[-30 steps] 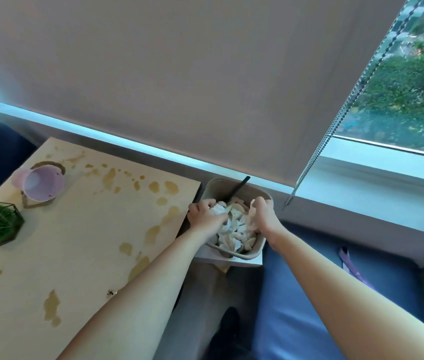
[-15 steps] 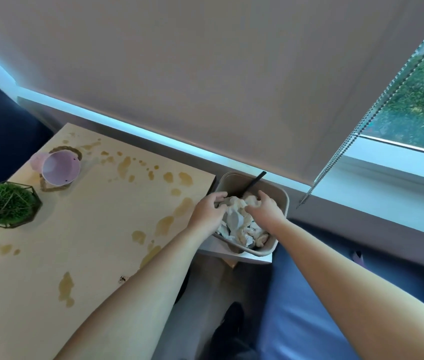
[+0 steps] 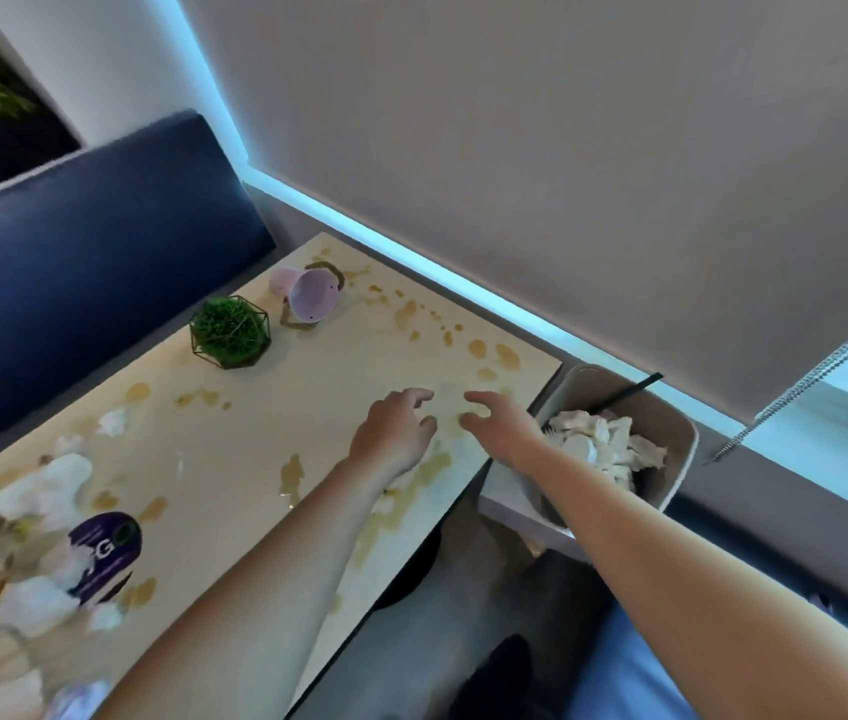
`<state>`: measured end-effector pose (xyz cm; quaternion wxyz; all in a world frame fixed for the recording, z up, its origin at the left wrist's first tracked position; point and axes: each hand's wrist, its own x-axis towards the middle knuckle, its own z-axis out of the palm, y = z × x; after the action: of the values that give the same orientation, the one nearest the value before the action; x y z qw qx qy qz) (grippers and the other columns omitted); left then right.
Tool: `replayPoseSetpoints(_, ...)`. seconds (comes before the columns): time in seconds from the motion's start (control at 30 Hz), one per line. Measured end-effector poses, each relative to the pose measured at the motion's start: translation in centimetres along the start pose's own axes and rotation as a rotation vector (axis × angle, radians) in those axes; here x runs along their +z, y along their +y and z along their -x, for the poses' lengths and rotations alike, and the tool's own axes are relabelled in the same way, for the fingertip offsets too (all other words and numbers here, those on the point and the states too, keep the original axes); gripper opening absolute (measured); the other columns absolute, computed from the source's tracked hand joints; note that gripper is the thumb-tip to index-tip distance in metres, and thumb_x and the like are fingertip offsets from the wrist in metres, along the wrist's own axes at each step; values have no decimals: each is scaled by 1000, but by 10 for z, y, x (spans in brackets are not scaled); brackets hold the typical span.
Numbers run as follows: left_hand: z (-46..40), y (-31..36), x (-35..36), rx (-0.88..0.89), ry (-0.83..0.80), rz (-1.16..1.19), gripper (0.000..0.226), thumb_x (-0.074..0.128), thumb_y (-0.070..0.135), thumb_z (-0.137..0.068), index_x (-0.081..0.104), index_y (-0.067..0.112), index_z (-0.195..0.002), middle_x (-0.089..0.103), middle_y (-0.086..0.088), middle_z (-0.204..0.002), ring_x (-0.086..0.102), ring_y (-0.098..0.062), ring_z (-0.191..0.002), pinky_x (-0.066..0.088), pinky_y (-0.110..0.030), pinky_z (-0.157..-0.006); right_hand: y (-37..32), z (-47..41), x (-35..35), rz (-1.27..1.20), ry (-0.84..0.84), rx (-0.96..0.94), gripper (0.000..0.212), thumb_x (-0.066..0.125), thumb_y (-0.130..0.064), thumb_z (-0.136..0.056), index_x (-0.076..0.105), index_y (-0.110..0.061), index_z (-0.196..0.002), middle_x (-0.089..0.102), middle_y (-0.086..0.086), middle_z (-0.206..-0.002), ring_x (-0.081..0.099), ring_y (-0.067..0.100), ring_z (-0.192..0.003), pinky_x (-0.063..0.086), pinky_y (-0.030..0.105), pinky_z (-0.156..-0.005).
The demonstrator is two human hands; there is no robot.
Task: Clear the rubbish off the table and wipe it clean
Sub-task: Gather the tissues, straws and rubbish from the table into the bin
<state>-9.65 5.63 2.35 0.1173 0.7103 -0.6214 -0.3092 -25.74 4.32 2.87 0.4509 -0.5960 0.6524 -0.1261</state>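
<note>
Some crumpled tissues [image 3: 598, 446] already fill the bin [image 3: 684, 449] beside the table [image 3: 266, 407]; more tissue wads [image 3: 42, 485], a tipped pink cup [image 3: 307, 296] and brown spills remain, so wiping looks undone; left hand [image 3: 393, 433] and right hand [image 3: 497, 423] hover empty, fingers [image 3: 419, 394] loosely spread, well apart from the wads.

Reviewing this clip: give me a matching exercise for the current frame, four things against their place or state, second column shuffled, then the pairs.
Things:
1. pink cup
2. bin
3. potted grass plant
4. purple packet

Place or state:
A. upright in a black wire frame
B. among crumpled tissues at the table's near left
C. lying on its side in a brown spill ring
D. beside the table's end, filled with crumpled tissues

Pairs: 1-C, 2-D, 3-A, 4-B
</note>
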Motion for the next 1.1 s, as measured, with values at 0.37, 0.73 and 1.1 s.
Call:
replayPoseSetpoints(0.37,103,-125,-100,-197,210,59,41,42,43,-100,48,28,-138,52,1,-138,46,-23,-127,42,-42,-101,-114,49,127,106,-200,-218,43,51,-31,-99,48,-29,-142,51,3,-141,58,21,-105,47,25,-72)
replayPoseSetpoints(0.73,198,-239,-145,-369,364,147,38,48,37,-97,52,30,-135,56,7,-135,58,-16,-112,51,-36,-90,-177,91,247,140,-308,-357,32,55,-28,-95,61,-31,-126,56,-1,-132,56,16,-92,52,29,-72)
replayPoseSetpoints(1.1,235,-296,-160,-530,535,178,29,45,27,-97,63,33,-120,62,12,-117,57,-11,-103,49,-30,-82,-208,94,308,175,-435,-409,29,50,-20,-94,66,-24,-118,57,-3,-124,55,15,-92,43,20,-56)
